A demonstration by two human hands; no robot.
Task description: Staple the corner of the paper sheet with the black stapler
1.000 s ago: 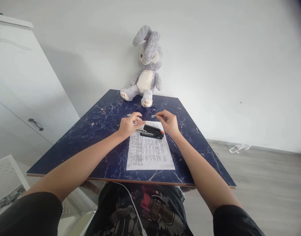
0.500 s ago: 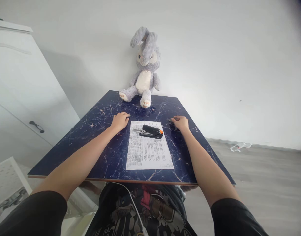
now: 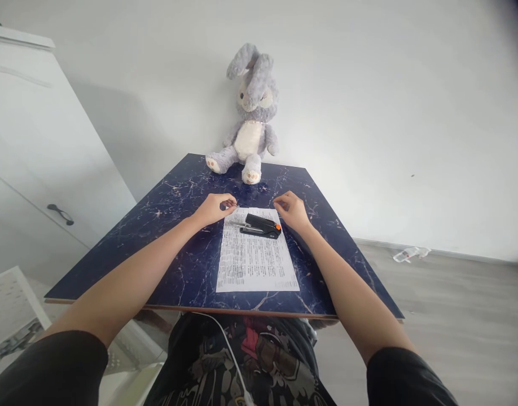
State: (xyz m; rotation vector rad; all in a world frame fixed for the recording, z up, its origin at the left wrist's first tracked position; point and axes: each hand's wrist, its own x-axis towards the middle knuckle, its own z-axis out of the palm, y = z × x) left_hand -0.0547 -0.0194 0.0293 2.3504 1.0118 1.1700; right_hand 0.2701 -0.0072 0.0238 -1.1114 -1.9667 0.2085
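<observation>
Here, beneath a pale wall [image 3: 347,101], we face one dark blue, marble-patterned table [image 3: 187,276], with surface showing between our hands and both side edges. A white cabinet [image 3: 39,129] stands at ten o'clock; one plush rabbit [image 3: 248,138] sits at the twelve o'clock edge. Centrally lies one printed sheet [image 3: 259,270], its near edge just inside the table's. Of our two hands, the left hand [image 3: 214,207] is at the sheet's eleven o'clock, thumb and fingers curled close; the right hand [image 3: 293,210], at one o'clock, has its fingertips bunched. We cannot tell whether either grips anything. One black stapler [image 3: 260,226] lies on the sheet's far half, orange end toward three o'clock.
</observation>
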